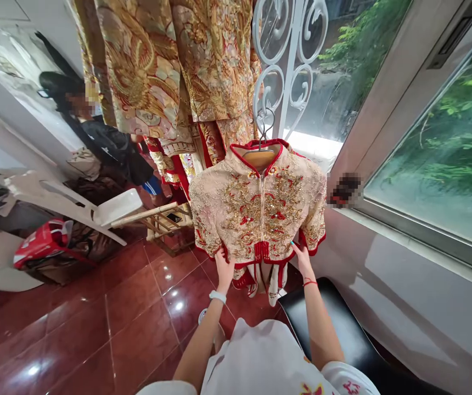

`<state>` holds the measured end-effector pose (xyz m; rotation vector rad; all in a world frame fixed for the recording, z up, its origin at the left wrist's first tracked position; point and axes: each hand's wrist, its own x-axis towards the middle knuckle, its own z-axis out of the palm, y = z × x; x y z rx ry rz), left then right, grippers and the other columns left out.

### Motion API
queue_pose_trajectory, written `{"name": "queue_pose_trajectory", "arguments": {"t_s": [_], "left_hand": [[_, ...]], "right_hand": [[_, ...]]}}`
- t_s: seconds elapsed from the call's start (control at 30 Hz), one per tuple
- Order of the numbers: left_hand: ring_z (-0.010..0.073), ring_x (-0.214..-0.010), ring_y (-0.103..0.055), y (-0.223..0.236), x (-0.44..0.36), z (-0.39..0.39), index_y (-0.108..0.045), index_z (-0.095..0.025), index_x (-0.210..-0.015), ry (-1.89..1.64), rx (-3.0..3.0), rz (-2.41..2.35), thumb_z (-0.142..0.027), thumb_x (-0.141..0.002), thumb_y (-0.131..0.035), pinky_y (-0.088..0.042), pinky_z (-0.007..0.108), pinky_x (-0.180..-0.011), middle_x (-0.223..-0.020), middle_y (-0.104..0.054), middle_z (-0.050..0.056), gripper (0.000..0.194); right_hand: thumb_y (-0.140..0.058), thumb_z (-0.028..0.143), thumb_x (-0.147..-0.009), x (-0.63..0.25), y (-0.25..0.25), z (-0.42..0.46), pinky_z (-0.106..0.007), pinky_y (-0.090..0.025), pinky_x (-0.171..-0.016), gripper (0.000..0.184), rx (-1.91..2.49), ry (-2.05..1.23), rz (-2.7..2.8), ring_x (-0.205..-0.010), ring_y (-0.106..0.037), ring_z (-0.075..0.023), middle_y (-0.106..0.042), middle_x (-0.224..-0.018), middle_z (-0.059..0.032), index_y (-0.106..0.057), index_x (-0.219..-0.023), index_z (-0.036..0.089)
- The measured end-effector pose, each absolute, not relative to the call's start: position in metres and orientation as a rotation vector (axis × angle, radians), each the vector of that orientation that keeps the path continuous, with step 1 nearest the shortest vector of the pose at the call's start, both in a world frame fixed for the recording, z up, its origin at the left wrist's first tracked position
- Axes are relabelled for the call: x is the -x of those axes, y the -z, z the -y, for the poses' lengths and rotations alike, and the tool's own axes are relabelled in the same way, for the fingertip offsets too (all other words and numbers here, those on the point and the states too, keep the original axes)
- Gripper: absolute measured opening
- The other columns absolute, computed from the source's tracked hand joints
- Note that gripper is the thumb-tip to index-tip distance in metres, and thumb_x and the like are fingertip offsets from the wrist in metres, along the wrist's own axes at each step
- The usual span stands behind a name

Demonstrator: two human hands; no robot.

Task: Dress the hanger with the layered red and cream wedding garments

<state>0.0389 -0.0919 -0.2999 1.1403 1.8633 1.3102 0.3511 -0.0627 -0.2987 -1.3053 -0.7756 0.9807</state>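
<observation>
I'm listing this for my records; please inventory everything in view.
embroidered jacket: one, cream and gold, centre
hanger: one, grey, in collar
hanging garments: several, gold, red, upper centre
scrollwork: one, white, by window
window: one, grey, right
seat: one, black, lower right
chair: one, white, left
slatted stand: one, tan, behind jacket
bag: one, red, left
floor: one, red, below
person: one, black top, upper left
left hand: one, bare, jacket's hem
right hand: one, bare, jacket's hem

Place: I'd call this a dress shop or costume room; which, I can't tell.
Garments (pixel 141 71): gold-embroidered, hanging close together.
Jacket (pixel 236 197): beaded, red-trimmed, on a hanger (pixel 260 151).
Far left: I see pale clothes (pixel 9 55) hanging too.
</observation>
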Motion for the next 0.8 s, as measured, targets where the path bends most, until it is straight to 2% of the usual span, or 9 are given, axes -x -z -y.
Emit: {"name": "queue_pose_trajectory", "arguments": {"t_s": [0.1,0.17,0.23,0.33,0.4,0.53,0.67,0.8], "left_hand": [[0.0306,-0.144,-0.041,0.276,-0.019,0.056,-0.051,-0.014,-0.131,-1.207,-1.109,-1.790,-0.015,-0.080,-0.057,-0.031,0.046,-0.122,-0.143,-0.053,0.019,0.051],[0.0301,-0.138,-0.050,0.266,-0.003,0.042,-0.057,-0.014,-0.126,-1.126,-1.121,-1.696,-0.013,-0.077,-0.059,-0.038,0.043,-0.118,-0.136,-0.062,0.016,0.049],[0.0285,-0.129,-0.059,0.259,0.009,0.036,-0.063,-0.016,-0.120,-1.044,-1.147,-1.556,-0.012,-0.072,-0.065,-0.046,0.039,-0.112,-0.128,-0.069,0.013,0.049],[0.0278,-0.124,-0.064,0.254,0.011,0.034,-0.066,-0.014,-0.118,-1.015,-1.136,-1.486,-0.013,-0.062,-0.080,-0.048,0.037,-0.110,-0.126,-0.072,0.013,0.058],[0.0291,-0.120,-0.067,0.254,-0.001,0.033,-0.067,-0.011,-0.117,-1.059,-1.078,-1.615,-0.016,-0.061,-0.087,-0.049,0.038,-0.109,-0.125,-0.072,0.017,0.060],[0.0316,-0.123,-0.065,0.256,-0.038,0.032,-0.064,-0.011,-0.122,-1.139,-0.975,-1.924,-0.033,-0.075,-0.082,-0.049,0.040,-0.106,-0.128,-0.070,0.020,0.056],[0.0326,-0.123,-0.065,0.254,-0.054,0.035,-0.062,-0.015,-0.127,-1.121,-0.968,-2.120,-0.043,-0.081,-0.074,-0.049,0.041,-0.104,-0.129,-0.070,0.019,0.056],[0.0343,-0.120,-0.066,0.254,-0.044,0.055,-0.055,-0.014,-0.132,-1.035,-1.077,-2.092,-0.040,-0.078,-0.077,-0.049,0.043,-0.102,-0.125,-0.070,0.022,0.064]], "right_hand": [[-0.082,0.037,-0.060,-0.370,0.262,0.032,-0.041,-0.041,-0.114,0.061,1.164,-1.116,1.036,-0.128,-0.058,-0.0266,-0.068,-0.130,-0.0119,-0.067,-0.117,0.021],[-0.084,0.031,-0.056,-0.377,0.246,0.019,-0.043,-0.043,-0.113,0.070,1.119,-1.246,1.190,-0.127,-0.059,-0.0286,-0.067,-0.133,-0.0130,-0.066,-0.122,0.020],[-0.086,0.030,-0.051,-0.374,0.242,0.013,-0.047,-0.046,-0.110,0.074,1.219,-1.232,1.242,-0.121,-0.063,-0.0314,-0.069,-0.129,-0.0144,-0.066,-0.121,0.018],[-0.085,0.037,-0.048,-0.354,0.249,0.012,-0.049,-0.049,-0.105,0.068,1.471,-0.944,1.169,-0.114,-0.067,-0.0353,-0.073,-0.120,-0.0175,-0.069,-0.109,0.014],[-0.082,0.043,-0.052,-0.334,0.258,0.014,-0.047,-0.052,-0.100,0.059,1.579,-0.796,1.080,-0.112,-0.067,-0.0373,-0.074,-0.113,-0.0199,-0.070,-0.102,0.013],[-0.072,0.055,-0.063,-0.300,0.270,0.015,-0.051,-0.055,-0.089,0.051,1.736,-0.682,0.917,-0.106,-0.069,-0.0438,-0.074,-0.101,-0.0273,-0.070,-0.092,0.012],[-0.067,0.058,-0.067,-0.296,0.273,0.018,-0.045,-0.055,-0.093,0.064,1.682,-0.684,0.925,-0.109,-0.069,-0.0367,-0.073,-0.113,-0.0254,-0.066,-0.110,0.010],[-0.073,0.056,-0.063,-0.321,0.288,0.048,-0.043,-0.051,-0.104,0.080,1.425,-0.808,0.971,-0.119,-0.065,-0.0307,-0.066,-0.132,-0.0212,-0.058,-0.127,0.011]]}}
